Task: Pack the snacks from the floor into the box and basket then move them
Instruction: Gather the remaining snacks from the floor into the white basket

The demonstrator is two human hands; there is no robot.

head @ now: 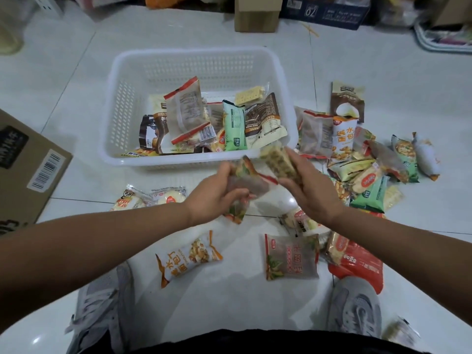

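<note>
A white perforated basket (120, 116) stands on the tiled floor ahead of me, with several snack packets inside. My left hand (213, 194) grips a brownish clear snack packet (245, 185) just in front of the basket's near rim. Beside it, my right hand (310, 186) holds a pale yellow cracker packet (277, 159) close to the basket's near right corner. A cardboard box (28, 172) lies at the left edge. Loose packets cover the floor to the right and near my feet.
A heap of snack packets (357, 154) lies right of the basket. An orange-white bread packet (186, 256), a brown packet (291, 256) and a red bag (362, 261) lie between my grey shoes. Boxes and clutter line the far wall.
</note>
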